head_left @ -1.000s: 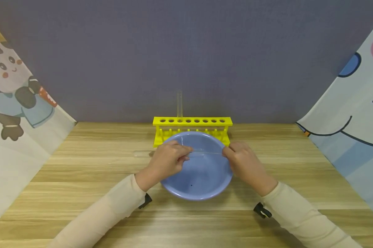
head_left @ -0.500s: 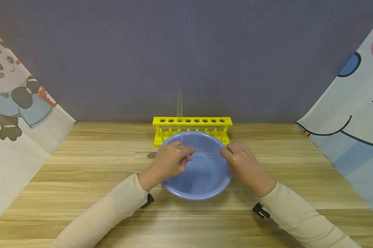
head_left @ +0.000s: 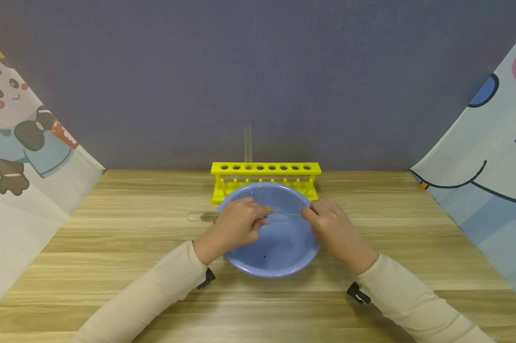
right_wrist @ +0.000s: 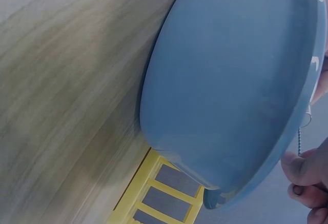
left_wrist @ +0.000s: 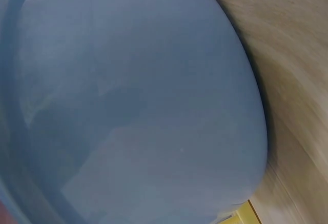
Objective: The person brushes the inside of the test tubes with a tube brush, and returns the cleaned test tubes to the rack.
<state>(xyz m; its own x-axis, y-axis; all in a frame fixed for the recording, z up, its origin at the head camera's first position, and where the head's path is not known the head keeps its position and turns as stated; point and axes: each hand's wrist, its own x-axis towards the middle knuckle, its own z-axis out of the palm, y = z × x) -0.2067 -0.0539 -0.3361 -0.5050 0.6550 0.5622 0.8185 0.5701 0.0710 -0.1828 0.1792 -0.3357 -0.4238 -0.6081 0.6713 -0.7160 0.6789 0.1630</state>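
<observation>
A smooth, clear glass tube (head_left: pixel 194 216) lies level across the centre of the head view, its rounded end out past the bowl's left rim. Inside that end sits the dark, bristly head of a brush (head_left: pixel 208 217), whose thin stem, twisted like cord in the right wrist view, comes out to the right. Beneath is a round, glossy blue plastic bowl (head_left: pixel 283 250) with a rolled rim and a dark speck (head_left: pixel 264 257) low inside. Behind it, a yellow plastic rack (head_left: pixel 266 168) holds an upright second tube (head_left: pixel 248 145); pale streaked woodgrain covers the worktop (head_left: pixel 125 228).

Both hands come in from the lower corners, knuckles up. The left hand (head_left: pixel 238 221) grips the tube, fingers bent over it; the right hand (head_left: pixel 332 224) pinches the stem between thumb and finger.
</observation>
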